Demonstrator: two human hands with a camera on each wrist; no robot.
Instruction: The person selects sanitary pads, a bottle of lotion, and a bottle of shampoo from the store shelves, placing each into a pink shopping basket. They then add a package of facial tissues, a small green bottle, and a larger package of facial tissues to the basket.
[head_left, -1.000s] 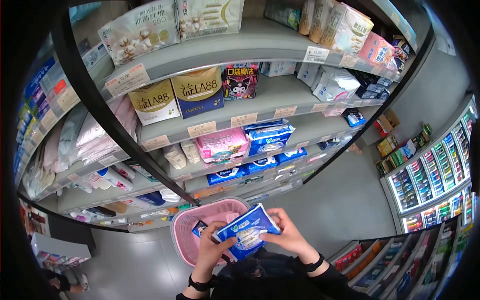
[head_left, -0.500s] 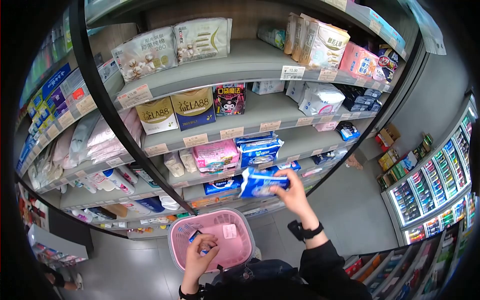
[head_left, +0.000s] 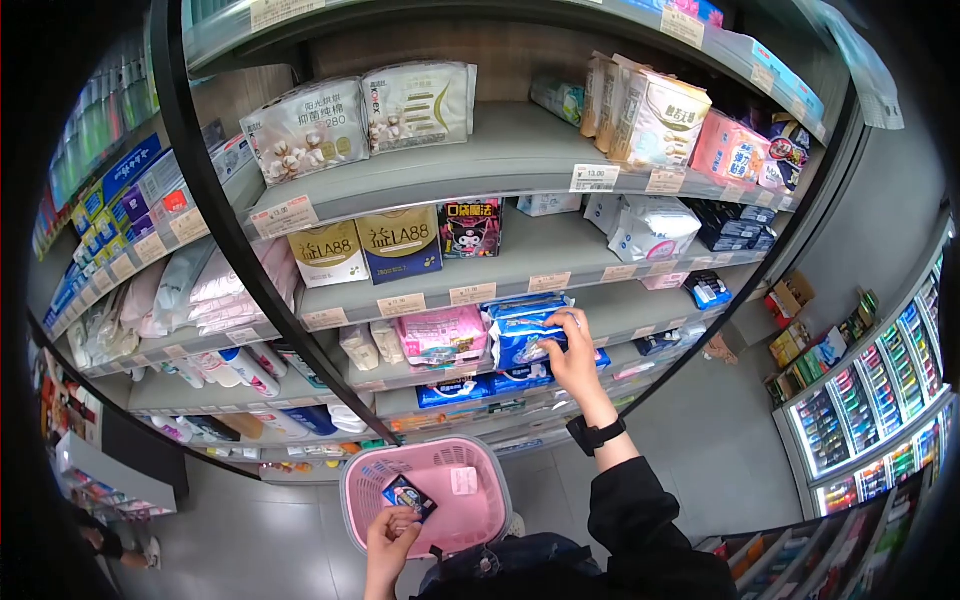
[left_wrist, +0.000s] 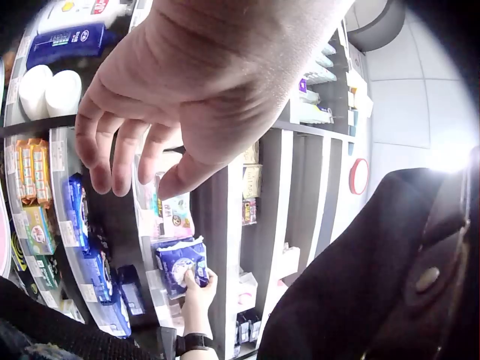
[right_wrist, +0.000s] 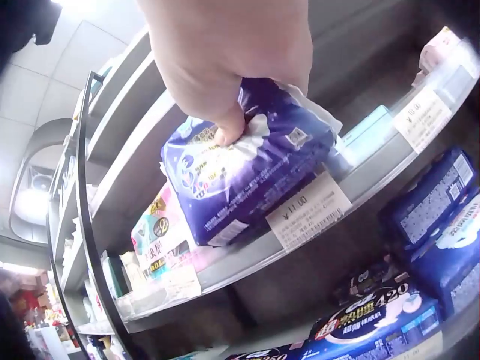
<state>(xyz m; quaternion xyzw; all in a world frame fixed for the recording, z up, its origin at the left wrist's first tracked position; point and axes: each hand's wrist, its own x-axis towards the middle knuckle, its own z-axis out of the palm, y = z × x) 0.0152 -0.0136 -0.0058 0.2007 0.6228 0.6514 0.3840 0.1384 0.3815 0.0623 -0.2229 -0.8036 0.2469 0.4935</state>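
A blue pack of sanitary pads (right_wrist: 247, 169) stands at the front of a lower shelf, among other blue packs in the head view. My right hand (head_left: 575, 355) grips it from above, the thumb pressed on its printed front in the right wrist view. Behind the price tag (right_wrist: 309, 214), the pack's lower edge is close over the shelf lip. My left hand (head_left: 392, 545) hangs over the near rim of a pink basket (head_left: 497, 490), its fingers loosely bent with nothing in them in the left wrist view. Beside those fingers, a small dark packet (head_left: 412, 497) lies in the basket.
Left of the blue pack is a pink pack (head_left: 440, 335). More blue packs (head_left: 455, 392) line the shelf below. A black shelf post (head_left: 245, 260) slants down at the left. A lit drinks cooler (head_left: 870, 400) stands at the far right.
Both hands held the blue pack over the basket; the left let go and stayed there. My right hand carried the pack up and forward to the shelf.
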